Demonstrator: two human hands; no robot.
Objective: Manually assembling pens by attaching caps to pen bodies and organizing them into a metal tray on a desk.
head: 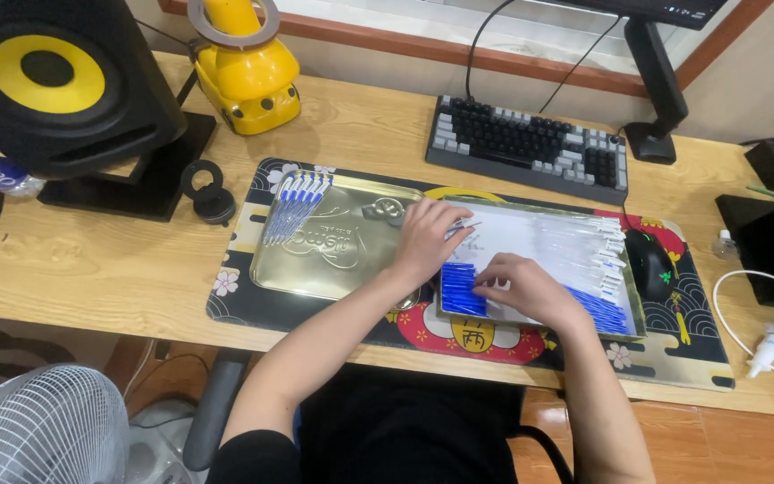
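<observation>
My left hand [429, 240] rests on the left end of a shallow metal tray [635, 309] and pinches a thin pen part, whose tip sticks out to the right. My right hand [523, 287] lies just in front of it, fingers curled at a stack of blue pen caps [460, 289]. Inside the same tray lie several clear pen barrels [575, 251] and a row of blue pieces [604, 312]. To the left, a gold metal tray [315, 269] carries a bundle of assembled blue-and-white pens [296, 206].
Both trays sit on a patterned desk mat [674, 358]. A keyboard [528, 148], black mouse [649, 263], monitor stand [656, 90], speaker [51, 85], yellow toy lamp [245, 76] and small white bottle [768, 351] stand around. A fan [42, 430] is below left.
</observation>
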